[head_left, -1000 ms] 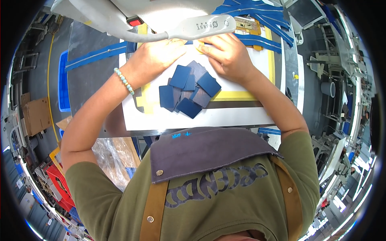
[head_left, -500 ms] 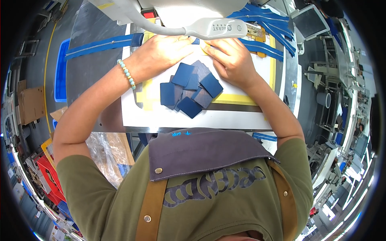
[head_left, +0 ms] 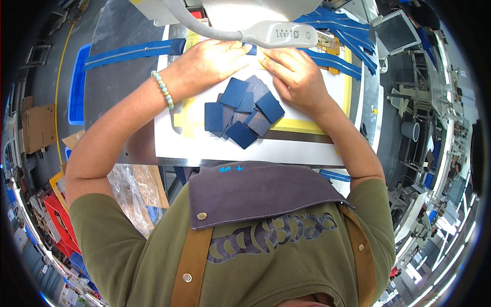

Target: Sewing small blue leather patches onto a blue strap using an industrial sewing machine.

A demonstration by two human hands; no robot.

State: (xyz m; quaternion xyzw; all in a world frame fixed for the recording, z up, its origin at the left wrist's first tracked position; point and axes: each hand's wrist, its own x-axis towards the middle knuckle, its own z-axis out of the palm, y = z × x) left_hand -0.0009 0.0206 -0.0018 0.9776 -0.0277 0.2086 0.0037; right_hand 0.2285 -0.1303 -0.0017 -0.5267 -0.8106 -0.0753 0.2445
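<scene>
The left hand [head_left: 207,65] reaches in with fingers bent toward a small blue piece [head_left: 250,49], which lies between the two sets of fingertips, just below the lamp [head_left: 284,35]. Whether that grip pinches the piece or only presses beside it, the view does not tell. The right hand [head_left: 294,72] is curled, thumb and forefinger drawn close together on the other side; what its grip holds, if anything, cannot be told either.

Light, even pressure from both sides would probably serve best, keeping the piece flat and square, with the fingertips well clear of the machine [head_left: 245,11] overhead. The lamp blocks part of the sightline, so the person does well to check the edges in the bright gap.

Nearer the body, the pile of blue patches [head_left: 240,115] overlaps loosely on the white sheet [head_left: 204,151]; the wrists are best kept off it. A blue zipper strip [head_left: 128,53] lies across the worktop [head_left: 115,102] to the left, another [head_left: 337,62] to the right; both should lie untwisted.
</scene>
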